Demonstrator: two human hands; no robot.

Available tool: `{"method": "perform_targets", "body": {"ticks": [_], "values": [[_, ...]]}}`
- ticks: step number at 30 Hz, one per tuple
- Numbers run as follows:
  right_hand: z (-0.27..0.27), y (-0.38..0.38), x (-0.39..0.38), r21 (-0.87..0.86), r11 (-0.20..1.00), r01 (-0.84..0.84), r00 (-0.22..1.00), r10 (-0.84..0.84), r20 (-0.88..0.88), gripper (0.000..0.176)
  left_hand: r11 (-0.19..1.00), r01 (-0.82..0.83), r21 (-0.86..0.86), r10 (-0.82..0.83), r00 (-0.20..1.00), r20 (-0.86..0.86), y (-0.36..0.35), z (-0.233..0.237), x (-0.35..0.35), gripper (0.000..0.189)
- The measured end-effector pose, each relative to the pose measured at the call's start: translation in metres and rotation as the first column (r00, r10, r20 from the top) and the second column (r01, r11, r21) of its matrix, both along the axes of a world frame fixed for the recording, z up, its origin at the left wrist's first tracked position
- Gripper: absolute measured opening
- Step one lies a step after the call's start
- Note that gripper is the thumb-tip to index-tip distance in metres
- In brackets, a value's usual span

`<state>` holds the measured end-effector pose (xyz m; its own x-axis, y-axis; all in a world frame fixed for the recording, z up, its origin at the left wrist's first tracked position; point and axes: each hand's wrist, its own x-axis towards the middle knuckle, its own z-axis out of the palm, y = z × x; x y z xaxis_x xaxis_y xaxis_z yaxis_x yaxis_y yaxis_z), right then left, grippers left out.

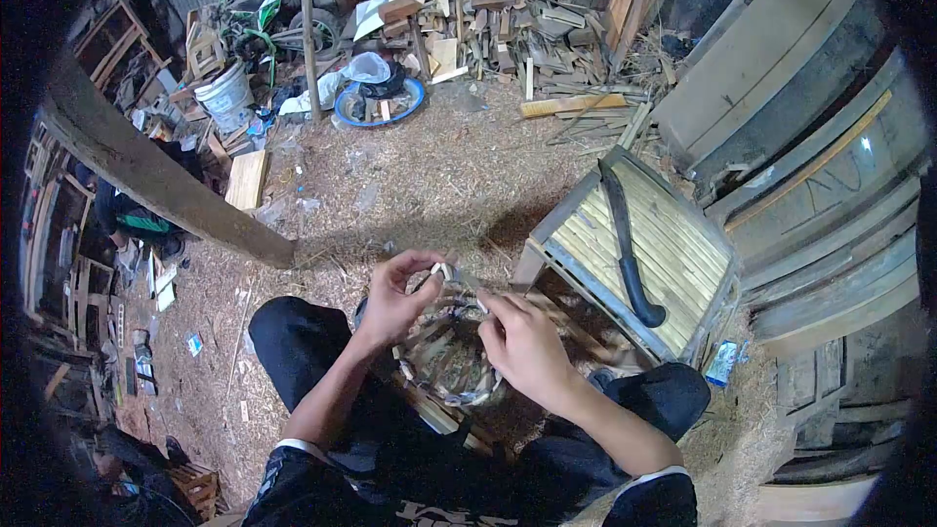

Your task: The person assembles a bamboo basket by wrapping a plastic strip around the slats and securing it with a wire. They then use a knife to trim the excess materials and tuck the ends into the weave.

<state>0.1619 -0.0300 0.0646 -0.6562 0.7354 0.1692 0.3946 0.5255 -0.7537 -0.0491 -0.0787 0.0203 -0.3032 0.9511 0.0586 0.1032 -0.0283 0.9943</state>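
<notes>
My left hand [400, 301] has its thumb and fingers pinched on a small pale piece [444, 271]. Just to the right, my right hand [522, 342] is closed around a small thin blade [467, 279], whose tip reaches toward the pale piece. Below both hands, between my knees, sits a round woven frame [451, 356] with an open top; my wrists and hands cover parts of its rim.
A slatted low table [595, 234] at the right holds a machete [625, 234] with a black handle. A wooden post [176, 181] leans at the left. A blue-rimmed basin [356, 117], a white bucket [224, 98] and scrap wood [508, 29] lie ahead. Another person [137, 220] is at far left.
</notes>
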Motion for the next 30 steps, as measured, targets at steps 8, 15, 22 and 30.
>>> {"method": "perform_targets", "body": {"ticks": [8,15,22,30], "values": [[0.005,-0.008,-0.007,0.003,0.998,-0.057,0.995,0.057,0.084,0.030,1.000,0.020,0.018,-0.022,0.995,0.094,-0.017,0.005,-0.002,0.025],[-0.019,0.010,-0.004,0.009,0.998,0.058,0.982,-0.056,-0.178,0.031,0.998,-0.055,-0.012,0.056,0.990,0.128,-0.019,0.004,-0.018,0.030],[-0.009,0.025,0.015,-0.518,0.852,-0.075,0.964,-0.071,-0.257,0.041,0.997,0.079,-0.009,-0.075,0.976,0.204,-0.008,0.014,-0.010,0.036],[-0.030,0.026,0.021,-0.380,0.924,-0.046,0.976,-0.040,-0.215,0.034,0.984,0.165,0.065,-0.173,0.974,0.144,0.005,0.001,0.004,0.048]]}}
